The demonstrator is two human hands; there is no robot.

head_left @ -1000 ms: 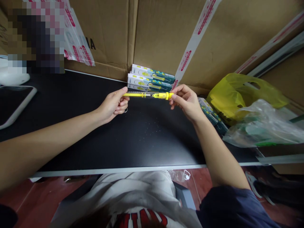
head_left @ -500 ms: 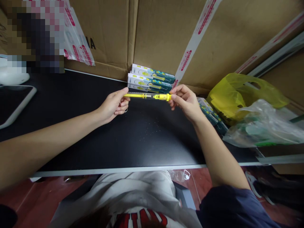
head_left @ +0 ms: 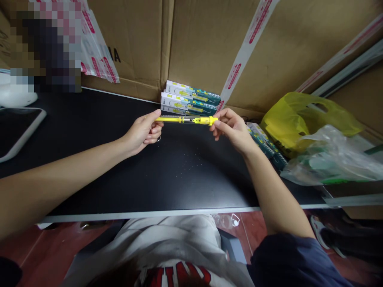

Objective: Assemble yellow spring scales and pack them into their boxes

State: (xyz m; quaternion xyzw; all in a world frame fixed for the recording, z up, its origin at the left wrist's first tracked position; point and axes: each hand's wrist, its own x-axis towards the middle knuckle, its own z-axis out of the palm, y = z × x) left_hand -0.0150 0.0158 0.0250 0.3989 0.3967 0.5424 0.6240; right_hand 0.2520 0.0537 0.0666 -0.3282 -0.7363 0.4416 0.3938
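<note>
A slim tubular spring scale (head_left: pixel 188 120), yellow with a clear casing, is held level above the black tabletop between my two hands. My left hand (head_left: pixel 146 129) is closed around its left end, thumb on top, hiding that part. A thin metal loop shows just below those fingers. At the other end, my right hand (head_left: pixel 229 125) pinches the yellow end cap between thumb and fingers. Right behind the scale lie printed white-and-green boxes (head_left: pixel 190 104) picturing a similar yellow spring scale.
More such boxes (head_left: pixel 267 147) lie right of my right hand, beside a yellow plastic bag (head_left: pixel 287 123) and a clear plastic bag (head_left: pixel 335 159). Large cardboard cartons (head_left: pixel 209 44) stand along the back. A dark-screened device (head_left: pixel 38 115) sits at left.
My right hand's fingers have shifted slightly at the yellow end cap, exposing a little more of it. The left hand keeps its place and grip.
</note>
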